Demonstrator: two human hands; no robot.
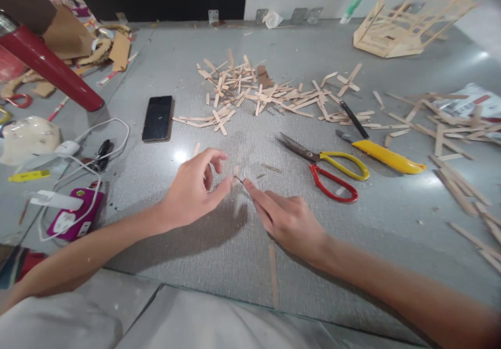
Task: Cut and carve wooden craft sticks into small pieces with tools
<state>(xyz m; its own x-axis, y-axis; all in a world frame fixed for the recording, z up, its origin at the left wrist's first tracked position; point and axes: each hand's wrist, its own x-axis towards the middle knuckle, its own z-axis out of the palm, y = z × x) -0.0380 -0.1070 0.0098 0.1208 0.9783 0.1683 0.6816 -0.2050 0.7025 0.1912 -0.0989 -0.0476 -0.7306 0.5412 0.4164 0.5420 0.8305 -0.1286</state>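
Observation:
My left hand (198, 184) is over the middle of the table with its thumb and fingers apart. Its thumb tip is beside a small wooden piece (236, 171); I cannot tell whether they touch. My right hand (289, 218) pinches a thin dark blade-like piece (240, 180) that points left, its tip against the wooden piece. Most of that dark piece is hidden by the fingers. Small wood scraps (272, 168) lie just beyond my right hand. A flat wooden stick (273, 276) lies on the table near its front edge.
Scissors (313, 157) and a yellow cutter (387, 156) lie right. Wooden sticks (266, 93) are heaped behind, with more (457, 182) at far right. A phone (157, 118), cables (127, 130) and a purple power box (76, 213) lie left. A wooden frame (387, 49) stands back right.

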